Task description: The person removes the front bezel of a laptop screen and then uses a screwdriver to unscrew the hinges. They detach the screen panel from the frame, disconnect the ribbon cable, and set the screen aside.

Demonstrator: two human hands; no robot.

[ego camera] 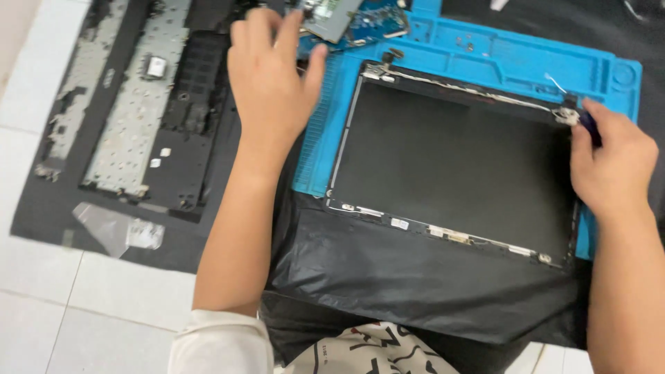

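A bare laptop screen panel (450, 156) in its dark lid lies on a blue work mat (485, 59). My right hand (613, 163) rests at the panel's far right corner, fingers closed on a small dark-handled tool (590, 125) by the metal hinge (566, 114). My left hand (270, 76) hovers beyond the mat's left edge with fingers spread, reaching toward a grey metal part (329, 17) that lies over a blue circuit board (377, 24). Whether the fingertips touch that part is unclear.
A stripped laptop base with its grey keyboard backing (138, 104) lies on a dark mat at left. A clear plastic scrap (118, 228) sits near that mat's front edge. A black plastic sheet (415, 273) covers my lap. White floor tiles (90, 312) show at bottom left.
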